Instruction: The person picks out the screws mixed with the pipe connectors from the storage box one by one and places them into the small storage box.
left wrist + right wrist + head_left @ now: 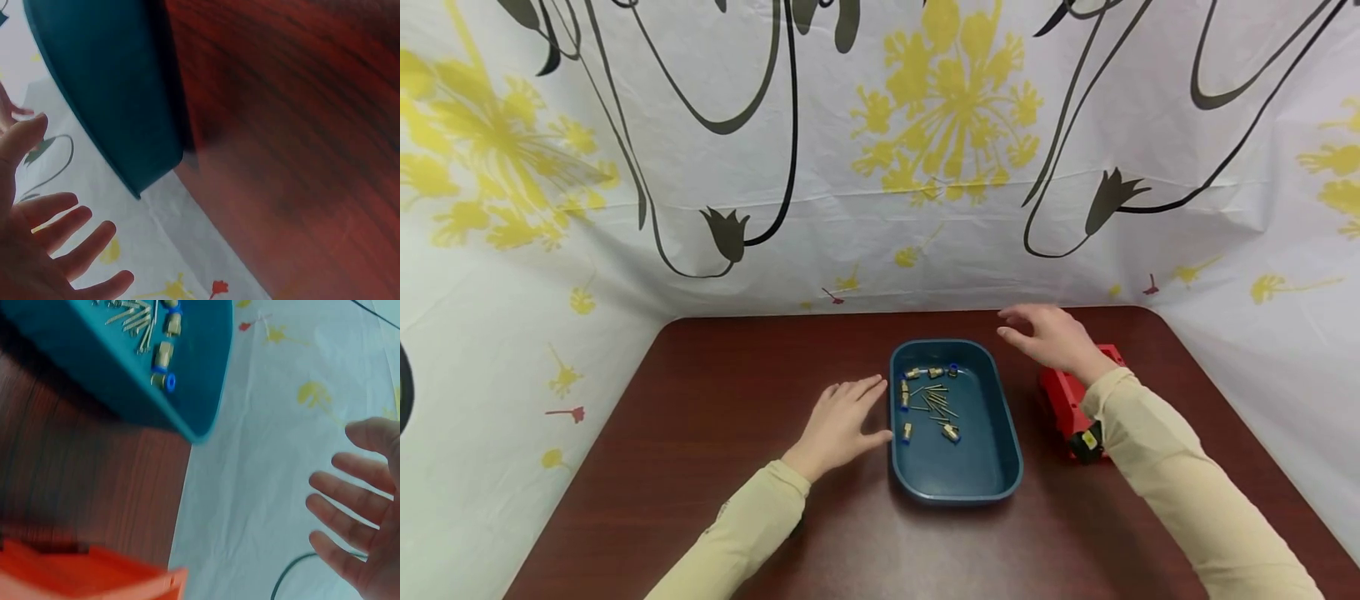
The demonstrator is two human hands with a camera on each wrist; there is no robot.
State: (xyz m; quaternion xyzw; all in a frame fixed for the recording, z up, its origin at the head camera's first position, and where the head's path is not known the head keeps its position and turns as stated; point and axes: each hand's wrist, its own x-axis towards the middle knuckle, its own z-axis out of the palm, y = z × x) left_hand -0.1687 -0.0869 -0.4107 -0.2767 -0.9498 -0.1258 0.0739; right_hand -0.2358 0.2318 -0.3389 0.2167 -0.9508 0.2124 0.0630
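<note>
A blue rectangular tray [958,487] stands on the dark wood table. Inside lie several brass fittings with blue collars [951,432] and a loose bunch of screws [937,402]. My left hand [842,421] hovers by the tray's left wall, fingers spread and holding nothing; the left wrist view shows the tray's outer side [112,94] beyond the thumb. My right hand [1048,337] is raised past the tray's far right corner, its fingers extended and nothing in them. Below the right forearm sits a red object [1063,400], partly hidden by the sleeve.
A black part with a yellow label [1087,442] is at the red object's near end. The brown table [700,442] has rounded far corners. Behind it hangs a white sheet [820,167] printed with yellow flowers and dark stems.
</note>
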